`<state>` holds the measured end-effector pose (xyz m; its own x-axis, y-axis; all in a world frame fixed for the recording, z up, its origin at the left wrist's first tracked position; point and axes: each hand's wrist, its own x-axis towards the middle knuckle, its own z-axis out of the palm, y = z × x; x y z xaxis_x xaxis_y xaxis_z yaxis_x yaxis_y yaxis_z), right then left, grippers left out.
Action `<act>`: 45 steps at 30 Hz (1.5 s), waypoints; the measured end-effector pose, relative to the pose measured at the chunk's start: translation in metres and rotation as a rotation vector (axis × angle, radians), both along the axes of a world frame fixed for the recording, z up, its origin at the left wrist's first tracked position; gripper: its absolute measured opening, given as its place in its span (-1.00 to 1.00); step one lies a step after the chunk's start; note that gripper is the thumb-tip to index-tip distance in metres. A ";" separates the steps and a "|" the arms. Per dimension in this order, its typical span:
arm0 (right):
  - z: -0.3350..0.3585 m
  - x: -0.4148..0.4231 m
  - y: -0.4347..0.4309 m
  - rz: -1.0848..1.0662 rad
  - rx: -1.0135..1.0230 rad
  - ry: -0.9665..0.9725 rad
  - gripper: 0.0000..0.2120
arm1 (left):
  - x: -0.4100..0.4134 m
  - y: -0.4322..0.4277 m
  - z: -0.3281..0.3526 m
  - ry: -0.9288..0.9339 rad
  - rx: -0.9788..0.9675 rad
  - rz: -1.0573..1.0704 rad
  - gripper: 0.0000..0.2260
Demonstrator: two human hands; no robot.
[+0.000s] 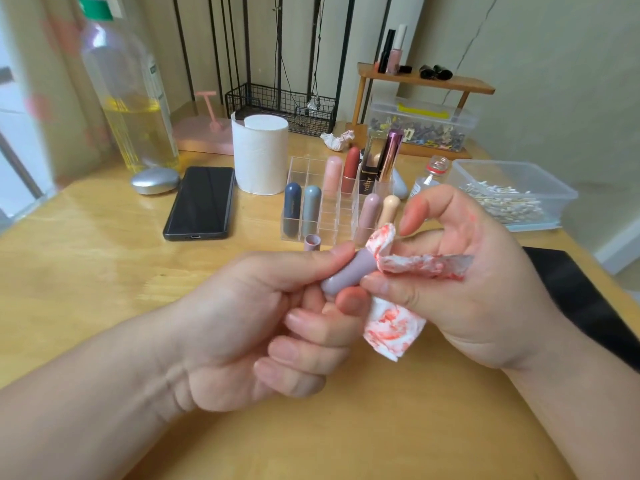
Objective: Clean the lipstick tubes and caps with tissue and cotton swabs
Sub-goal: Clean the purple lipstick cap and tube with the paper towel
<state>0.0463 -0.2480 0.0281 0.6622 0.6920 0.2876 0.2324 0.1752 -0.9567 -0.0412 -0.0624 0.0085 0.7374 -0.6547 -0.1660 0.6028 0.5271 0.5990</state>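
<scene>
Pinching a rounded lilac plastic lipstick tube (348, 273) between thumb and curled fingers, the left hand (249, 317) holds it tilted above the pale wooden table (104, 278), with the rounded end toward the person. The right hand (467, 282) grips a crumpled white tissue smeared with red (394, 329), its thumb and fingers curled round it. The tissue is pressed against the tube's far end and hides it. Just behind the hands a small lilac cap (311, 241) stands open end up on the table. Behind it is a clear acrylic compartment organiser (304, 168) with several capsule-shaped lipsticks standing in it. A white paper roll (259, 157) and a black smartphone (202, 202) are left of the organiser, and a clear plastic box of cotton swabs (540, 181) sits to its right.
</scene>
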 end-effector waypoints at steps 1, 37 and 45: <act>0.000 0.001 0.000 0.000 -0.022 -0.015 -0.58 | -0.001 -0.004 0.002 -0.002 0.069 0.062 -0.70; 0.003 0.009 -0.007 0.115 -0.073 0.095 -0.64 | -0.009 -0.016 -0.009 -1.044 1.614 0.738 -0.67; 0.004 0.007 -0.007 0.050 -0.079 0.032 -0.63 | 0.000 -0.009 -0.014 -0.922 1.272 0.750 -0.65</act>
